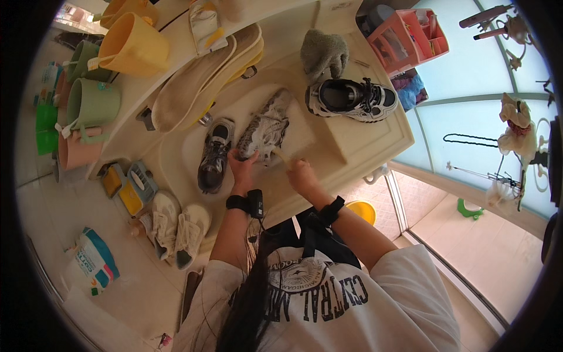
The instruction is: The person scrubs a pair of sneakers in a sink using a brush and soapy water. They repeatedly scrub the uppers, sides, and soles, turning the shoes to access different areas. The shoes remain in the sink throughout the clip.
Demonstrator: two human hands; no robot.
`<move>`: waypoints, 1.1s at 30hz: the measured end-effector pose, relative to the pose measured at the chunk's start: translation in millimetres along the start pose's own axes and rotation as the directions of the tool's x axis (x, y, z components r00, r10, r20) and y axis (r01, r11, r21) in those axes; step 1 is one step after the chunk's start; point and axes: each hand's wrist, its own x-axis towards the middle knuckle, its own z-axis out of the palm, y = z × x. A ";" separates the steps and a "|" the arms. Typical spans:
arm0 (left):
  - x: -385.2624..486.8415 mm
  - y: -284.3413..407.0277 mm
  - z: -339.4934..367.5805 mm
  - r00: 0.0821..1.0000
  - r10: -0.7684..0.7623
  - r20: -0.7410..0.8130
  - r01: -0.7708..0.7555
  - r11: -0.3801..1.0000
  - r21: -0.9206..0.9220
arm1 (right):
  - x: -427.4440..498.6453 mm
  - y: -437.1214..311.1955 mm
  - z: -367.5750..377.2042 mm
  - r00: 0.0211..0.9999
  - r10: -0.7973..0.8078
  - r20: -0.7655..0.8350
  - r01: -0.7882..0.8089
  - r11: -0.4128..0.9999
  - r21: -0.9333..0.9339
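In the sink basin [176, 154], my left hand [242, 169] holds one end of a soapy grey sneaker [266, 125] lying on its side. My right hand [303, 174] is closed around the handle of a brush [281, 154], whose head is at the shoe and hidden in foam. Left of the soapy shoe lies a wet black-and-grey sneaker [215, 154]. A third black-and-white sneaker [352, 100] rests on the right ledge, beside a crumpled grey cloth [324, 53]. Insoles [193, 83] lean on the faucet.
White sneakers [165, 224] stand at the left counter edge, near a grey-and-yellow soap holder [132, 187]. Cups [132, 46] line the mirror shelf. A pink organizer [409, 42] stands at the far right corner. A yellow basin [363, 212] is below the counter.
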 end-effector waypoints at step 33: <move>-42.1 39.3 30.4 0.822 -0.417 0.389 0.504 0.850 -0.152 | 44.7 -53.1 -67.1 0.974 -0.200 0.102 0.222 0.927 -0.302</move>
